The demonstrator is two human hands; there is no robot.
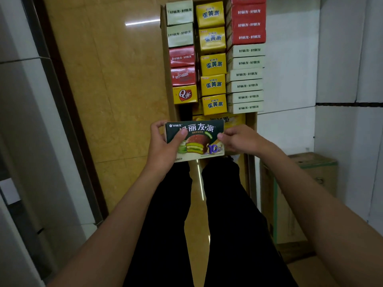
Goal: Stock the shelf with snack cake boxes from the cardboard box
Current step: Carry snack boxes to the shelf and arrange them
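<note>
Left hand (165, 141), right hand (238, 139) gripping ends of green snack cake box (195, 139); cardboard box (251, 121) holding 3 near-full rows; stocking seemingly barely begun.

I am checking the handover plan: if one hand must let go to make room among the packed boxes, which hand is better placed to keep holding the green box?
Probably the left hand: its thumb lies across the green box front and its fingers wrap the edge. The right hand only pinches the other end.
</note>
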